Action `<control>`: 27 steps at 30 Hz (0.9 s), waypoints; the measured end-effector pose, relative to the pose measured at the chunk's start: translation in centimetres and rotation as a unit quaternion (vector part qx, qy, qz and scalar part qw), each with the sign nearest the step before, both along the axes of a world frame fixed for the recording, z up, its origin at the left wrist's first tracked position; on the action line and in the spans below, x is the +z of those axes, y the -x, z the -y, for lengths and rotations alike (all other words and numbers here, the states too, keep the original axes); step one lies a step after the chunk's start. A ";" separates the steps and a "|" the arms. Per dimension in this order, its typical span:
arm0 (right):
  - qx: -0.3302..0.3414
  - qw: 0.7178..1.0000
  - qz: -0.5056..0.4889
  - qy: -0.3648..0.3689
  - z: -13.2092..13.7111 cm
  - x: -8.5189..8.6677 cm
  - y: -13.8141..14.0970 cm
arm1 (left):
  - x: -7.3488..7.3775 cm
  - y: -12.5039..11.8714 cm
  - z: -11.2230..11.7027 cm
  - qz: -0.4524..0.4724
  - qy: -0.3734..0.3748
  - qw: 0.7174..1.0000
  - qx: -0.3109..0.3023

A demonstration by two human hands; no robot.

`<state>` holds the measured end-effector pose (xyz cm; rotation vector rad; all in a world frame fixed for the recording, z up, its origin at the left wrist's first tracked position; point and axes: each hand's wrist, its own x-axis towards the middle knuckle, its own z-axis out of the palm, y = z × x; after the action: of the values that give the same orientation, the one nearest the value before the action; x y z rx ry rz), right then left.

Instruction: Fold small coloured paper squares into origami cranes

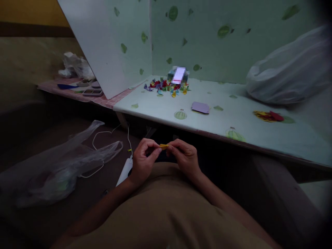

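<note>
Between my two hands, in front of my body and below the table's front edge, is a small yellow piece of folded paper (163, 146). My left hand (145, 157) pinches its left end between thumb and fingers. At the right end, my right hand (184, 155) holds it in a similar pinch. On the table (155, 107) beyond, several small folded paper cranes (166, 86) in many colours lie in a cluster. Nearer to me is a stack of square paper sheets (200, 107), with a lilac one on top.
A phone with a lit, blurred screen (178, 75) leans behind the cranes. Red and yellow paper pieces (268, 116) lie at the right, near a large white plastic bag (287, 69). A white board (103, 45) stands at the left. On the floor are a clear plastic bag (57, 180) and a white power strip (125, 172) with its cord.
</note>
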<state>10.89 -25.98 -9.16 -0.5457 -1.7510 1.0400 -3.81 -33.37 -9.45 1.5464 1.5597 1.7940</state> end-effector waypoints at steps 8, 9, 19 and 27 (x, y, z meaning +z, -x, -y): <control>-0.029 1.000 -0.006 -0.007 0.1 -0.1 -0.1 | 0.3 -0.2 0.1 -0.010 -0.034 0.999 -0.006; -0.031 0.999 -0.007 -0.003 0.1 -0.1 0.0 | 0.3 -0.2 0.1 -0.012 -0.037 0.999 -0.006; -0.044 0.999 -0.019 0.011 0.1 -0.2 0.0 | 0.1 0.0 0.1 -0.048 -0.046 0.998 -0.012; -0.075 0.997 -0.008 -0.016 0.1 -0.1 0.1 | 0.4 0.0 0.5 0.002 0.009 0.999 -0.047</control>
<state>10.84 -26.07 -9.28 -0.6379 -1.6824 0.9076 -3.85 -33.89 -9.06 1.5812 1.4708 1.7263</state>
